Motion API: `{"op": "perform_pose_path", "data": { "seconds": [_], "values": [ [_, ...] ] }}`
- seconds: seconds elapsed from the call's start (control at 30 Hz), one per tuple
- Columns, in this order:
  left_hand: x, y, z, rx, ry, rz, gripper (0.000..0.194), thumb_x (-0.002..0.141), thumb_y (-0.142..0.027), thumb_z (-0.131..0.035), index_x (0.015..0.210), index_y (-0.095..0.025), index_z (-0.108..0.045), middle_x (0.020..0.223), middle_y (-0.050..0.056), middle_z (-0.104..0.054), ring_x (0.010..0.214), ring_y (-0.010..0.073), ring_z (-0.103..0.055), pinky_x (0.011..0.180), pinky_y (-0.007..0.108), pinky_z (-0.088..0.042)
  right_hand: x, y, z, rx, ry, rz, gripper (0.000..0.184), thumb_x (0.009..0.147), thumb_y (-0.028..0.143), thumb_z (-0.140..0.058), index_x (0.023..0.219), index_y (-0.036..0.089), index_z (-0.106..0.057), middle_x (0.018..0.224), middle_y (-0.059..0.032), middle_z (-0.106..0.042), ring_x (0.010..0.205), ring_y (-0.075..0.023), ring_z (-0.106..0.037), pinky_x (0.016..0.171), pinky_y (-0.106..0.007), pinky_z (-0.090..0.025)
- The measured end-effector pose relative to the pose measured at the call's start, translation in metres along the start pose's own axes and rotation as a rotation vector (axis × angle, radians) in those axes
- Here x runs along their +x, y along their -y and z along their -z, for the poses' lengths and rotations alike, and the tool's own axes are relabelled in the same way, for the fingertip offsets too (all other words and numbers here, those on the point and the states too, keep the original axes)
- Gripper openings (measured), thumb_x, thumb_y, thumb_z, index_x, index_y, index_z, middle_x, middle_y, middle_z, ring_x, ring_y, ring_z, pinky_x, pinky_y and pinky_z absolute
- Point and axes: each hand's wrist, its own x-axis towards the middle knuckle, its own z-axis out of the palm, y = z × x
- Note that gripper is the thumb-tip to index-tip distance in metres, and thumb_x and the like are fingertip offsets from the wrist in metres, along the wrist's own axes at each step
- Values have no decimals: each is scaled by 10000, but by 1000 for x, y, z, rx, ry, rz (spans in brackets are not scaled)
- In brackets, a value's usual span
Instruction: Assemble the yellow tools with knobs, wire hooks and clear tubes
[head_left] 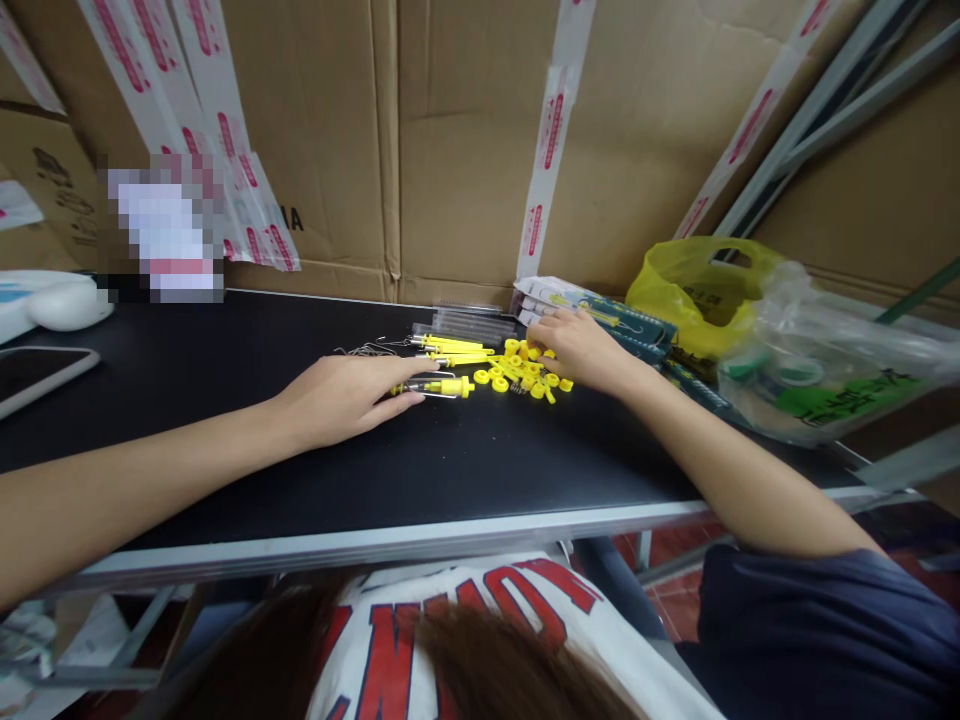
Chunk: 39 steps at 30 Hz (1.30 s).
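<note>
The left hand (pixel 341 398) lies flat on the black bench (pixel 225 450), fingers stretched out and together, its fingertips pinning a yellow-capped clear tube (pixel 435 386) against the surface rather than closing round it. The right hand (pixel 581 350) is curled over a heap of small yellow rings (pixel 525 375) just beside that tube, fingers bent down into the pile; whether its grip has shut on a ring cannot be told. Both lie near the middle of the bench, toward the back edge. Just behind the tube lie more yellow tubes (pixel 450 348) side by side, with thin wire hooks (pixel 367 349) near them and a stack of clear sleeves (pixel 472 322) at the back edge. Behind the right hand, printed packets (pixel 600 305) lie against the wall; their print is too small to read. Toward the right corner sit a yellow plastic bag (pixel 697 290) and a clear plastic bag (pixel 825 360) holding green-printed contents. At the left edge rest a phone (pixel 37 372) and a white device (pixel 52 300). Cardboard cartons (pixel 465 140) sealed with white tape printed in red form the backdrop; one carton shows the letter "A". A metal rim (pixel 375 545) borders the front edge, and the person's white shirt (pixel 480 630) bears large red letters.
</note>
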Motion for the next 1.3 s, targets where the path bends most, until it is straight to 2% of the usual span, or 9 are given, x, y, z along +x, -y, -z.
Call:
{"op": "perform_pose_path", "data": {
  "seconds": [0.2,0.3,0.4,0.5,0.57,0.83,1.1,1.2,1.3],
  "values": [
    [0,2,-3,-11,-5,-30,481,964,-493,-364,1369,-261,-483,1312,32,-619,1120,229,-629,856,321,-511,-1,7,5,-15,37,9,181,772,139,-586,944,171,-628,961,-114,-668,901,-245,-514,695,-321,-272],
    [0,2,-4,-18,-27,-57,466,966,-484,-383,1358,-254,-487,1313,36,-615,1141,221,-611,884,314,-497,1,13,10,41,-8,-12,172,781,147,-589,946,160,-635,924,-109,-667,889,-242,-527,688,-312,-285],
    [0,0,-4,-4,-47,-78,425,971,-440,-404,1349,-267,-494,1205,40,-650,1048,209,-640,815,286,-504,1,27,16,326,-79,-27,128,871,258,-547,858,160,-630,799,-66,-650,756,-185,-537,656,-285,-310],
    [-1,-5,-1,76,-69,-51,397,970,-378,-426,1355,-300,-487,1066,30,-639,819,171,-662,641,243,-487,-2,51,23,748,-27,-28,371,954,404,-427,745,157,-610,683,-23,-609,610,-125,-509,593,-255,-328],
    [-2,-10,1,132,-101,-25,389,971,-347,-428,1353,-308,-483,1032,26,-613,704,141,-639,557,223,-449,-5,66,25,970,26,-26,418,951,458,-422,751,151,-624,633,-4,-582,574,-109,-494,565,-241,-340],
    [-2,-16,1,245,-162,-19,460,978,-284,-395,1435,-298,-341,1078,43,-612,747,140,-639,531,203,-431,-1,92,15,1428,67,-108,405,829,525,-593,924,140,-674,561,34,-551,529,-91,-487,540,-226,-369],
    [-2,-27,1,284,-199,-96,502,990,-229,-358,1477,-321,-276,1092,27,-630,800,139,-647,532,216,-423,3,106,9,1599,-75,-356,386,727,535,-689,728,153,-635,500,50,-511,451,-65,-409,456,-213,-304],
    [-1,-27,1,277,-188,-69,512,988,-229,-361,1484,-317,-268,1121,37,-624,792,133,-649,535,213,-428,2,109,7,1545,-139,-315,400,786,555,-622,764,157,-657,511,42,-518,458,-76,-421,472,-221,-326],
    [0,-25,0,276,-172,-52,505,988,-234,-347,1483,-299,-274,1105,45,-623,781,137,-651,530,212,-431,1,108,6,1315,-229,-222,338,867,479,-555,749,171,-630,532,29,-541,500,-96,-456,536,-233,-363]
  ]
}}
